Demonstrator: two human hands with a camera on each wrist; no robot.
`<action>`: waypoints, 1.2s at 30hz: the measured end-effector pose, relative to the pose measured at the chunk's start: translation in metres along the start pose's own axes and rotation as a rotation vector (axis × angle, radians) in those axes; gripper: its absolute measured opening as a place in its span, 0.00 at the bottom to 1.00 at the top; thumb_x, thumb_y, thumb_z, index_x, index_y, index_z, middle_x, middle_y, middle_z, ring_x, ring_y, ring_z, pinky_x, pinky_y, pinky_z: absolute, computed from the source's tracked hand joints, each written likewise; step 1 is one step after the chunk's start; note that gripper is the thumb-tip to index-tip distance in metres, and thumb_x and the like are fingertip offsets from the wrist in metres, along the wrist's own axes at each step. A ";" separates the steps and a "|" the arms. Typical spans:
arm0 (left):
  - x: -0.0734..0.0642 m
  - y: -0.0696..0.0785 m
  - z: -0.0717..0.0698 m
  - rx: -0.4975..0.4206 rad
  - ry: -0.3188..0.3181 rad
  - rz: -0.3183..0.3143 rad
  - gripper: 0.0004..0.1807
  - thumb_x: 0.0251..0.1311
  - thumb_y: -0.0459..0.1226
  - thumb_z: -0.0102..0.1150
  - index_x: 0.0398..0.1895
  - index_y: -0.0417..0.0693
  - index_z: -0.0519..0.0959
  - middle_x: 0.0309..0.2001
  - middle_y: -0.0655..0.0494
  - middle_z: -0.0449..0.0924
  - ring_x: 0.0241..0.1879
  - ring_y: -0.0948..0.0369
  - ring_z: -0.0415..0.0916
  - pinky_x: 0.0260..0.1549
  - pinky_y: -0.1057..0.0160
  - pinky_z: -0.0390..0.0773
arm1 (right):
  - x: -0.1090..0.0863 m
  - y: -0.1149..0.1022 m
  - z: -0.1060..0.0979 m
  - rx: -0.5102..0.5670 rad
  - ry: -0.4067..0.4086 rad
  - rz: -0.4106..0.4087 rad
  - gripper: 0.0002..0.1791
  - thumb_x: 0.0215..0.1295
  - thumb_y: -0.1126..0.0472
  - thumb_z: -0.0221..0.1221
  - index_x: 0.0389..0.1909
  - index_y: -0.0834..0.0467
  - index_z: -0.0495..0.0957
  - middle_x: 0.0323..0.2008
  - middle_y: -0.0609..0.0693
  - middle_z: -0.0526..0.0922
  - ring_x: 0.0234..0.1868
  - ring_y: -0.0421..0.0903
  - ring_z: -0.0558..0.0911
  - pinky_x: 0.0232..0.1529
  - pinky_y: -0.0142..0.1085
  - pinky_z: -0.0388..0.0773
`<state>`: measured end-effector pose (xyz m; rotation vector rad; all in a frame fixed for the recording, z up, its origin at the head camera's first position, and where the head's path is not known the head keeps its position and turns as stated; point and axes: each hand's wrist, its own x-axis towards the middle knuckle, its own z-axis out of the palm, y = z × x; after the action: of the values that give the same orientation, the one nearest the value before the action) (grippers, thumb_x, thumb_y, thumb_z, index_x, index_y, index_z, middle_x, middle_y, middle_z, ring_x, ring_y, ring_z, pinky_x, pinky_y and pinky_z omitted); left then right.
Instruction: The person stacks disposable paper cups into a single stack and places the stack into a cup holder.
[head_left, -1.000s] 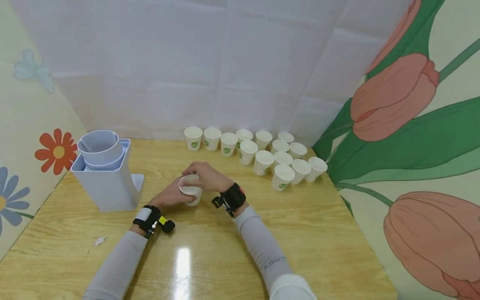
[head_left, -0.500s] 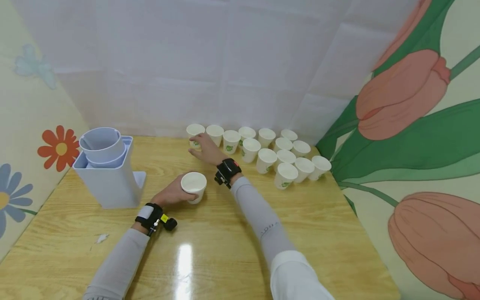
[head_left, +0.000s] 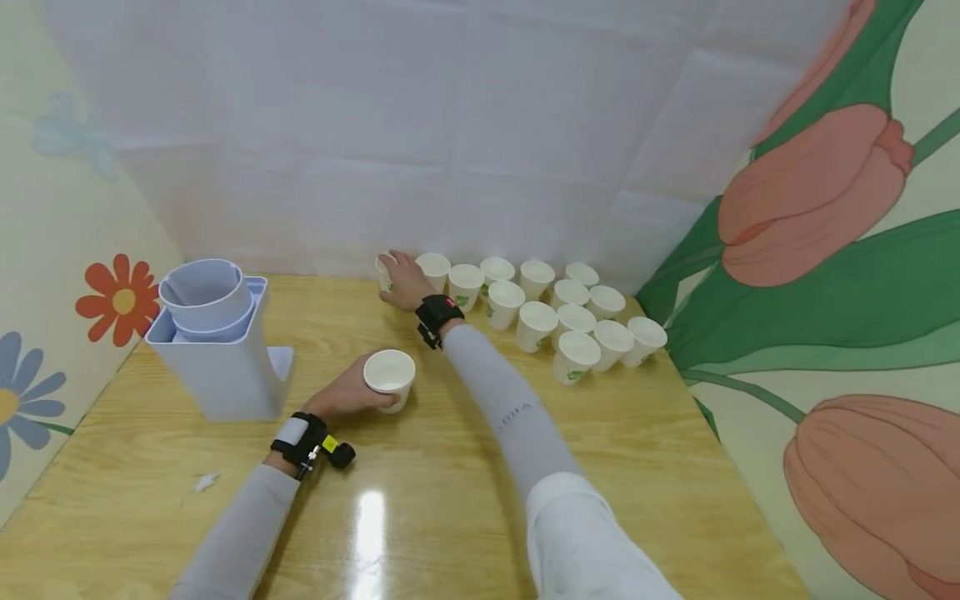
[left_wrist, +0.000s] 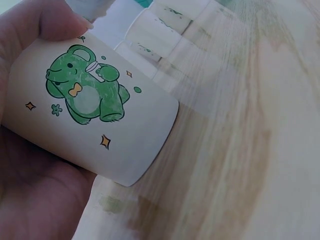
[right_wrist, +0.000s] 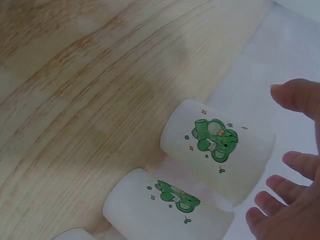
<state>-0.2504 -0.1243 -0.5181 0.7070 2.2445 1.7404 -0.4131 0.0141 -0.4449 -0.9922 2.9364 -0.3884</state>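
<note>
My left hand grips a white paper cup near the middle of the table, its thumb and fingers around the side. In the left wrist view that held cup shows a printed green cartoon animal with small orange stars. At the back, my right hand is at the leftmost paper cup of a row and partly covers it. The right wrist view has the right thumb and fingers spread apart near the rim of this cup, without curling round it.
Several more paper cups stand upright in a cluster from the back middle to the right. On the left is a pale blue square container with a round tub in its top. A white sheet hangs behind the wooden table.
My right hand has left the cup in my left hand and reached back to the leftmost cup of the row. The left hand keeps its grip in about the same place.
</note>
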 end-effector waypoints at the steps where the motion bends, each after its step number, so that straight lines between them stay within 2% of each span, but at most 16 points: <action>1: -0.001 0.000 0.000 0.002 0.004 0.003 0.37 0.53 0.30 0.70 0.66 0.30 0.67 0.56 0.38 0.77 0.52 0.58 0.75 0.57 0.57 0.74 | 0.003 0.001 0.003 -0.017 0.000 0.003 0.41 0.73 0.56 0.60 0.79 0.61 0.51 0.79 0.63 0.51 0.80 0.58 0.51 0.79 0.46 0.48; 8: -0.004 -0.002 -0.002 0.015 0.009 0.007 0.36 0.51 0.30 0.71 0.64 0.30 0.69 0.55 0.39 0.78 0.51 0.59 0.76 0.57 0.61 0.74 | 0.015 0.004 0.019 -0.155 -0.026 0.065 0.46 0.71 0.50 0.61 0.80 0.59 0.49 0.80 0.63 0.47 0.81 0.58 0.48 0.79 0.46 0.48; 12: -0.007 -0.003 -0.001 0.002 0.012 0.014 0.36 0.49 0.30 0.71 0.64 0.29 0.69 0.54 0.40 0.79 0.50 0.59 0.76 0.56 0.63 0.74 | 0.013 0.000 0.019 -0.137 -0.045 0.096 0.46 0.71 0.51 0.61 0.81 0.57 0.47 0.81 0.62 0.45 0.81 0.58 0.46 0.79 0.48 0.47; 17: -0.006 -0.003 -0.001 -0.011 0.001 0.016 0.37 0.50 0.30 0.71 0.65 0.30 0.68 0.54 0.40 0.79 0.51 0.59 0.76 0.56 0.63 0.74 | 0.011 0.002 0.018 -0.117 -0.050 0.100 0.44 0.70 0.51 0.61 0.80 0.56 0.50 0.81 0.62 0.46 0.81 0.58 0.46 0.79 0.49 0.46; 22: -0.004 -0.003 -0.001 -0.015 -0.007 0.020 0.36 0.51 0.31 0.71 0.65 0.30 0.68 0.55 0.40 0.78 0.52 0.56 0.75 0.57 0.60 0.74 | 0.017 0.010 0.025 -0.144 -0.029 0.079 0.43 0.68 0.51 0.63 0.79 0.56 0.54 0.80 0.62 0.49 0.81 0.58 0.48 0.79 0.49 0.44; 27: -0.004 -0.003 0.000 -0.010 -0.008 0.010 0.37 0.52 0.31 0.71 0.65 0.30 0.68 0.55 0.40 0.78 0.53 0.56 0.75 0.58 0.55 0.73 | 0.021 0.011 0.030 -0.141 -0.021 0.084 0.45 0.66 0.51 0.65 0.79 0.55 0.54 0.80 0.61 0.50 0.80 0.57 0.48 0.79 0.51 0.44; 36: -0.004 0.000 0.000 0.000 -0.007 -0.006 0.37 0.53 0.31 0.71 0.66 0.32 0.68 0.56 0.40 0.78 0.53 0.55 0.75 0.60 0.51 0.72 | 0.023 0.006 0.025 -0.138 -0.041 0.105 0.44 0.65 0.53 0.66 0.77 0.54 0.54 0.80 0.61 0.49 0.80 0.57 0.48 0.79 0.51 0.42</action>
<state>-0.2471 -0.1258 -0.5185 0.7039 2.2397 1.7326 -0.4329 -0.0008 -0.4690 -0.8427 2.9956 -0.1618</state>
